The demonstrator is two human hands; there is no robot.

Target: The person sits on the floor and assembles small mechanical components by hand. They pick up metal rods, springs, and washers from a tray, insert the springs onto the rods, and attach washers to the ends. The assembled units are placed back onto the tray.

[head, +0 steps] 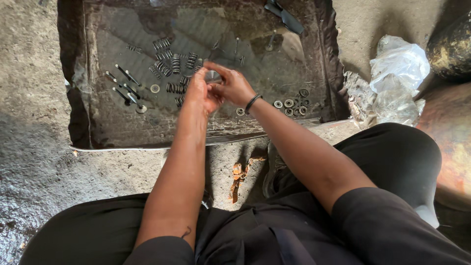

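**Steel parts sorted on a dark tray, one piece in hand**

Steel glints between both hands over the middle of the tray [83, 73]: a small round metal part [214, 75], pinched by the fingertips of the left hand [200, 93] and the right hand [234, 87]. Both hands are closed lightly on it; what kind of part it is I cannot tell.

Much of the sorting looks done, as I judge it. Springs [169, 61] lie grouped at the far left of the hands, valves [125, 86] lie in a loose row further left, and washers [292, 104] sit clustered at the right, near the tray's near edge. A single ring [155, 88] lies apart beside the valves, and a few stems and bits remain scattered at the far side, so some gathering seems left.

Around the tray is rough concrete. A crumpled plastic bag [397, 73] lies to the right, a rusty scrap [239, 176] sits near the knees, and a black strap [284, 17] crosses the tray's far edge. Nothing blocks the hands.
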